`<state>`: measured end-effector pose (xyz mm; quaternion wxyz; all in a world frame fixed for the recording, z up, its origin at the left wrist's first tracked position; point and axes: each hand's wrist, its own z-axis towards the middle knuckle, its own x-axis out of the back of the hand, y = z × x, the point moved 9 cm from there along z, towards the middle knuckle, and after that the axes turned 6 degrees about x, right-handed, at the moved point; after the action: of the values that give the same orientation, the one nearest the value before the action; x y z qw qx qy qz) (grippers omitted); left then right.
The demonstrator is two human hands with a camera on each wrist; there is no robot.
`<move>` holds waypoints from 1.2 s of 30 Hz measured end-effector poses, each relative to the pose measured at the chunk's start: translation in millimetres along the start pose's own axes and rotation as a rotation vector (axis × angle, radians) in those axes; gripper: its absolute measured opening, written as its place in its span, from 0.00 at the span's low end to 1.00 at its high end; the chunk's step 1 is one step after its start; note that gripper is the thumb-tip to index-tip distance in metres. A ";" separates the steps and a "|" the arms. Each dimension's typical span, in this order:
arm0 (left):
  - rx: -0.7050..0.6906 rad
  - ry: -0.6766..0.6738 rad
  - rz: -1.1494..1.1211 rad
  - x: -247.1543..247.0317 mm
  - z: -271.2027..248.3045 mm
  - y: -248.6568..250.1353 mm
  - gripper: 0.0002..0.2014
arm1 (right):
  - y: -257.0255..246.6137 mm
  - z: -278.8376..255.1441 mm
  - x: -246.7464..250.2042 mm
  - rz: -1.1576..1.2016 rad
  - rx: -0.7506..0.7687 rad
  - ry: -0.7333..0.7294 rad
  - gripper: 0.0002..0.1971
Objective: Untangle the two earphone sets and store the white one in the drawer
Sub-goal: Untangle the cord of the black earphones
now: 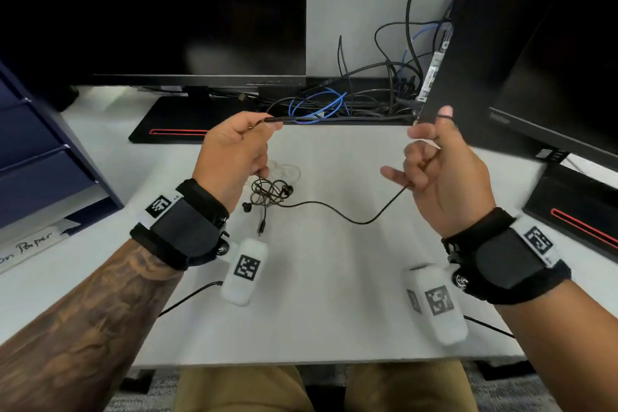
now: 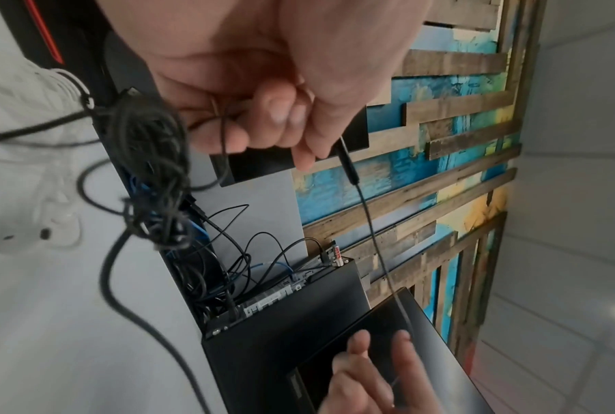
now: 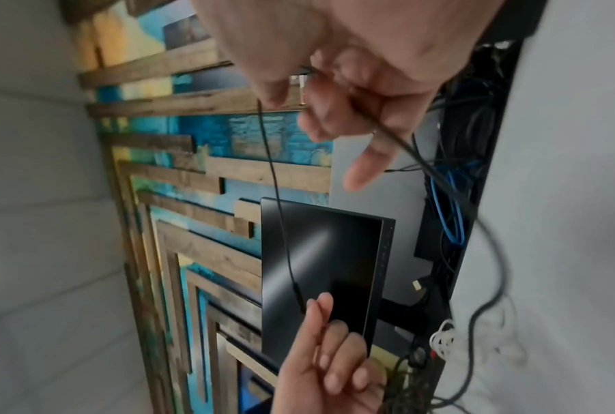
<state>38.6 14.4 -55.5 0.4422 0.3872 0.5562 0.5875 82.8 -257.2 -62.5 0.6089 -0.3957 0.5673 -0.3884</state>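
Note:
Both hands are raised over the white desk (image 1: 334,294) with a stretch of black earphone cable (image 1: 351,118) taut between them. My left hand (image 1: 267,125) pinches that cable at its inline remote (image 2: 346,162). My right hand (image 1: 421,135) pinches the other end between thumb and forefinger (image 3: 281,92), and a lower loop of cable (image 1: 351,219) runs through its curled fingers. The black earphones' tangle (image 1: 271,192) hangs below the left hand onto the desk. The white earphones (image 1: 289,170) lie just behind it, partly hidden; their bud (image 2: 50,227) and coil (image 3: 444,336) show in the wrist views.
A dark blue drawer unit (image 1: 36,157) stands at the left desk edge, drawers closed. Two black monitors (image 1: 150,10) (image 1: 551,60) on stands fill the back and right. Loose black and blue cables (image 1: 334,104) pile up between them.

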 end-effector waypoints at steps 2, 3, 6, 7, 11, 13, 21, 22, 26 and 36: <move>0.037 0.006 0.032 2.0 1.4 -4.6 0.08 | -3.1 -0.1 0.7 -0.091 0.017 -0.007 0.24; 0.050 0.013 0.044 4.1 2.4 -6.2 0.08 | -5.6 1.0 2.6 -0.131 0.035 -0.002 0.25; 0.053 0.052 0.129 13.9 6.4 -6.0 0.08 | -27.7 3.5 6.9 -0.427 0.251 -0.006 0.26; 0.044 0.074 0.165 17.6 7.9 -4.4 0.08 | -36.8 2.5 6.2 -0.616 0.373 -0.022 0.25; -0.026 0.164 0.323 29.6 13.6 4.9 0.07 | -50.4 -4.9 -0.7 -1.288 0.654 -0.008 0.14; -0.056 0.163 0.393 29.3 14.1 7.1 0.06 | -48.6 -3.1 -2.5 -1.370 0.674 -0.022 0.09; -0.086 0.078 0.638 17.5 14.5 5.1 0.07 | -38.3 6.4 0.1 -1.514 0.602 -0.081 0.22; -0.088 0.073 0.665 16.8 14.5 4.4 0.07 | -37.5 7.3 0.8 -1.538 0.591 -0.086 0.22; -0.048 -0.004 0.737 10.7 12.9 -2.5 0.08 | -31.5 8.7 1.3 -1.594 0.564 -0.115 0.22; 0.413 -0.208 0.088 -23.7 -10.5 -45.2 0.12 | -0.8 20.3 17.0 -1.075 0.222 -0.190 0.17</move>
<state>40.0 -11.9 -100.5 0.3827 0.5517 0.5986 0.4367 104.0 -272.3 -67.4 0.4114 -0.5962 0.1839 -0.6644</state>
